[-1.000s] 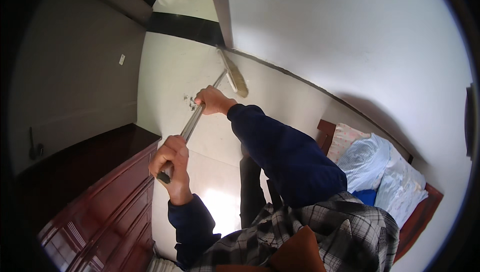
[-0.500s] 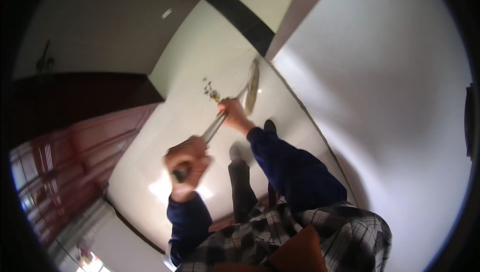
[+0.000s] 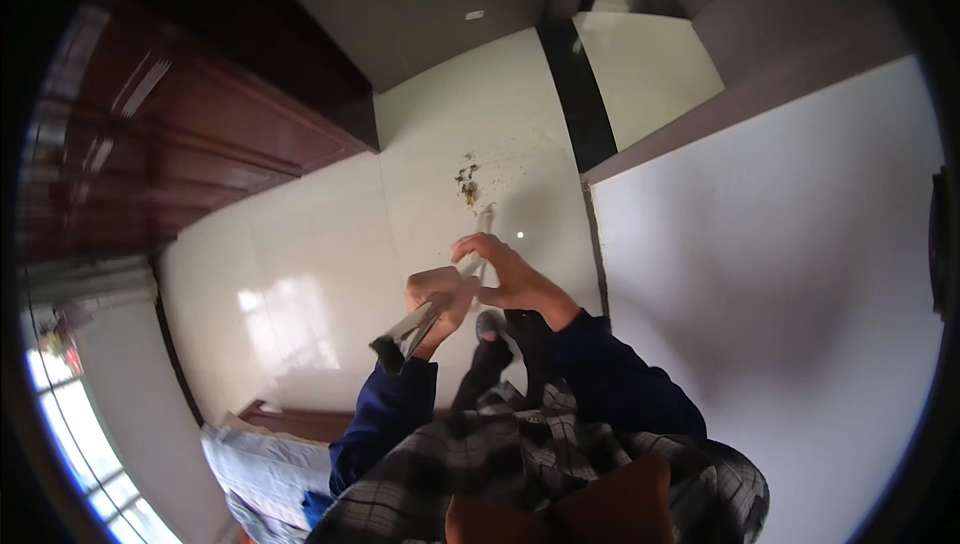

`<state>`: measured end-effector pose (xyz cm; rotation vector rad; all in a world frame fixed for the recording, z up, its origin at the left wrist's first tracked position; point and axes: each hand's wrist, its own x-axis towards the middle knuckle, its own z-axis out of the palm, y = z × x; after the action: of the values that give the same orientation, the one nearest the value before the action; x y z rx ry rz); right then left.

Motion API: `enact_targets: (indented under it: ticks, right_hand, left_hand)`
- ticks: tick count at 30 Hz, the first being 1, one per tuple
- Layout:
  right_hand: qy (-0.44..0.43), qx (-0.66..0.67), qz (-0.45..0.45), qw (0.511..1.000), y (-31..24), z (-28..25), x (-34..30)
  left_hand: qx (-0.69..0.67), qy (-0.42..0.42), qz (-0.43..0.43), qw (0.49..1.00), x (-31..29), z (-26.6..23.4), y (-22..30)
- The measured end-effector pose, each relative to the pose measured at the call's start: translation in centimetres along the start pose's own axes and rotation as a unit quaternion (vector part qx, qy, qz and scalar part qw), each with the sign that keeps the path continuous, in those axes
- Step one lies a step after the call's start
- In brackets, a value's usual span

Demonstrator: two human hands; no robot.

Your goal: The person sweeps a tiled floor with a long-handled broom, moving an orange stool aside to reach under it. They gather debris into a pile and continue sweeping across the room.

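My left hand (image 3: 440, 302) is wrapped round the pale handle of a broom (image 3: 410, 327), whose dark-tipped upper end sticks out toward me. Just ahead of it, my right hand (image 3: 510, 276) curls about the same handle, thumb and fingers on either side. Beyond the fingers a pale, blurred part of the broom shows near the floor; the hands hide most of its head. A small scatter of dark and yellowish-brown dirt (image 3: 468, 187) lies on the glossy tiles ahead of my hands.
A white wall (image 3: 760, 234) rises on the right, beside a doorway with a black threshold strip (image 3: 580, 94). Dark red wooden furniture (image 3: 220, 134) stands at the left. A grey door-like panel (image 3: 420, 4) is at the far side. Bedding (image 3: 265, 464) lies at lower left.
My view has turned, so the doorway and dirt appear further right. My hands have come closer together on the handle. The broom head, plainly seen before at the right, is now mostly hidden.
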<state>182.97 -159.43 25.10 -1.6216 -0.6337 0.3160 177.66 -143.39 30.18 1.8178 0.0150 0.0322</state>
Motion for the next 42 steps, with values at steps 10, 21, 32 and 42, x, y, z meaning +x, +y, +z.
enact_targets:
  ticks: [10, 21, 32, 42]
  right_hand:
    - [-0.173, 0.154, -0.025, 0.972, -3.7, 7.0, 1.5]
    - [-0.245, 0.02, -0.019, 0.969, 0.4, -8.4, 11.2]
    - [-0.182, 0.059, -0.146, 0.971, -5.8, -13.5, 17.4]
    - [-0.101, 0.155, -0.077, 0.98, 8.4, 1.6, 22.9]
  left_hand:
    - [0.215, 0.056, 0.074, 0.972, -5.2, -2.0, -11.6]
    - [-0.016, 0.062, -0.043, 0.997, 10.5, 11.2, -19.6]
    - [0.076, 0.072, 0.079, 0.991, 19.9, 9.6, -8.6]
    - [0.392, 0.009, -0.059, 0.918, 18.1, -8.5, -26.3]
